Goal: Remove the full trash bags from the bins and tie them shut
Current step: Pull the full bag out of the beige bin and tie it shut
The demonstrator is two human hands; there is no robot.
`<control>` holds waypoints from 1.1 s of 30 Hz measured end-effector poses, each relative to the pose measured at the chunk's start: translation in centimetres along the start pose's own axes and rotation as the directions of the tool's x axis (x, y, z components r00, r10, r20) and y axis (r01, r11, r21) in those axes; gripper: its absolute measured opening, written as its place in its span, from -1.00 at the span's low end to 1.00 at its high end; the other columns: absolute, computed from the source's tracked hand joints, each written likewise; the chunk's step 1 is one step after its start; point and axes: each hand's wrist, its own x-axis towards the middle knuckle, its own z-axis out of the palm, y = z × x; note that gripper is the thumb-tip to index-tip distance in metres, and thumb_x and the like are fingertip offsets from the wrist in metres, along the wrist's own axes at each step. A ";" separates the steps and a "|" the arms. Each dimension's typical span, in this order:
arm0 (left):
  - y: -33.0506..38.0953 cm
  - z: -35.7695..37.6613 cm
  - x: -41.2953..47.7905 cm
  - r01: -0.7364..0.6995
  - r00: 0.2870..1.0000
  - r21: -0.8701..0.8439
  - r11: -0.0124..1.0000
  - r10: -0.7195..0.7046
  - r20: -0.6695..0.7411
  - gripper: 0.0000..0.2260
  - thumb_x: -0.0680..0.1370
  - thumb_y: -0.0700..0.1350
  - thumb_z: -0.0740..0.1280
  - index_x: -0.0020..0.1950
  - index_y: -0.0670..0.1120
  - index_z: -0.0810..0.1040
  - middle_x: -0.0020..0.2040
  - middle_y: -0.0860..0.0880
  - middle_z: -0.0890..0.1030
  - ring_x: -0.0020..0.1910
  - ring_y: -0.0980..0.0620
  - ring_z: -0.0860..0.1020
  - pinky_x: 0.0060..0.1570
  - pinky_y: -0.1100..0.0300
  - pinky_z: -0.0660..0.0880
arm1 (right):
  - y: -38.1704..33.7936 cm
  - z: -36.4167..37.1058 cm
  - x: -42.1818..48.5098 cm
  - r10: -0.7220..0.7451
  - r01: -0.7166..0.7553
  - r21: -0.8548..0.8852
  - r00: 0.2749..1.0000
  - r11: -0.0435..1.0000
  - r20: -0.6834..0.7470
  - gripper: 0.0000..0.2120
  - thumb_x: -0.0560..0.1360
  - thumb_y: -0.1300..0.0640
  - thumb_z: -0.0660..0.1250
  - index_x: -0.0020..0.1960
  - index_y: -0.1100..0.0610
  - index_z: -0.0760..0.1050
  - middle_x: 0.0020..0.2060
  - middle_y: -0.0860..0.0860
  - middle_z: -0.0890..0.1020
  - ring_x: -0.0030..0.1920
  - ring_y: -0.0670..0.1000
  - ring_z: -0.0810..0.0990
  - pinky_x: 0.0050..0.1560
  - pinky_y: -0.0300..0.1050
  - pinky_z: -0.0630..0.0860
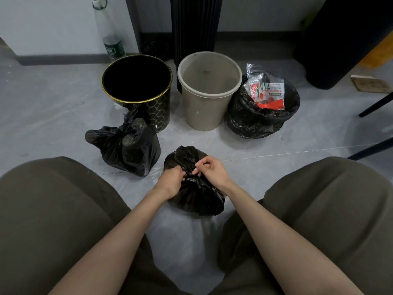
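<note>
Home room: tiled floor [63, 99], household bins [209, 90].

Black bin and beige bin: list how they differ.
The black bin has a gold rim and a patterned wall; the beige bin is plain. The black bin's walls look straight; the beige bin tapers downward. Both stand upright, with no bag over the rim.

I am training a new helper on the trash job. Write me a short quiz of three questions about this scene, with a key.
1. True or false: the beige bin holds a bag.
2. The right bag is: A. tied shut; B. open, with packets showing; C. flat and empty.
3. What do the left hand and the right hand pinch?
Key: 1 false. 2 B. 3 the gathered neck of the middle bag.
</note>
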 end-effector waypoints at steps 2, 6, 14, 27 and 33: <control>0.0 -0.3 -0.1 0.020 1.000 -0.026 0.999 -0.021 -0.013 -0.77 0.64 -0.11 0.10 0.03 -0.23 0.46 0.04 -0.17 0.64 0.09 -0.15 0.55 0.02 0.07 0.39 | 0.2 0.0 0.2 -0.029 0.033 -0.111 0.999 0.993 0.038 -0.90 0.54 0.17 0.25 -0.16 0.06 0.41 -0.35 -0.04 0.70 -0.23 -0.01 0.63 0.01 -0.01 0.57; -0.3 -0.4 -0.1 0.055 0.998 -0.073 0.996 -0.052 0.035 -0.79 0.64 -0.07 0.11 -0.12 -0.11 0.43 0.02 -0.11 0.65 -0.04 -0.04 0.53 -0.10 0.18 0.34 | 0.2 0.0 0.3 -0.052 0.055 -0.190 0.998 0.980 0.022 -0.86 0.57 0.12 0.19 -0.16 -0.02 0.34 -0.29 -0.11 0.71 -0.18 0.01 0.64 0.05 0.05 0.55; 0.0 -1.5 -0.6 0.039 0.994 -0.115 0.993 -0.028 0.102 -0.77 0.63 -0.10 0.14 -0.11 -0.10 0.55 0.02 -0.07 0.65 -0.03 -0.04 0.54 -0.09 0.20 0.34 | 0.4 0.3 1.0 -0.044 0.047 -0.144 0.999 0.988 0.025 -0.88 0.58 0.12 0.13 -0.13 0.00 0.32 -0.34 -0.19 0.66 -0.05 0.02 0.67 0.08 0.06 0.49; -0.5 -1.4 -0.5 0.079 0.993 -0.232 0.969 -0.057 0.101 -0.78 0.62 -0.11 0.16 -0.15 -0.06 0.55 0.01 -0.09 0.65 -0.07 0.01 0.50 -0.05 0.18 0.36 | 0.0 0.4 0.2 -0.081 0.090 -0.138 0.994 0.986 0.068 -0.80 0.61 0.20 0.09 -0.16 -0.01 0.28 -0.29 -0.08 0.67 -0.05 0.04 0.64 -0.04 -0.09 0.47; -0.5 -2.3 -0.6 -0.117 0.993 -0.105 0.988 0.120 0.019 -0.78 0.61 -0.12 0.17 -0.08 -0.12 0.59 -0.05 -0.04 0.64 -0.04 -0.02 0.54 -0.04 0.14 0.41 | 0.0 0.4 0.2 -0.073 0.097 -0.277 0.993 0.956 0.094 -0.79 0.59 0.15 0.15 -0.19 -0.07 0.31 -0.34 -0.13 0.65 -0.13 0.13 0.64 -0.03 0.09 0.52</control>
